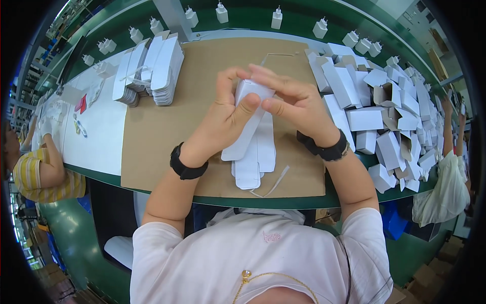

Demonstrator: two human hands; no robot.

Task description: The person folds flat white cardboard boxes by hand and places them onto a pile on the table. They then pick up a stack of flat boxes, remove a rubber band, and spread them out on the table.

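Between both hands, a white cardboard box [244, 136] stands tilted above the middle of the brown cardboard sheet [202, 61]. My left hand [218, 117] wraps its left side, thumb on the near face and fingers round the upper end. From the other side, my right hand [299, 104] grips the upper end with its thumb at the near edge and its fingers bent over the top. Under the box lie flat white box blanks [247, 174], partly covered by it. A thin white strip [276, 182] rests beside them.
Stacked flat white blanks [163, 68] sit at the left. A large heap of folded white boxes [365, 120] covers the right side. White plug adapters [276, 19] line the green back ledge. Co-workers sit at far left [48, 172] and right [443, 190].
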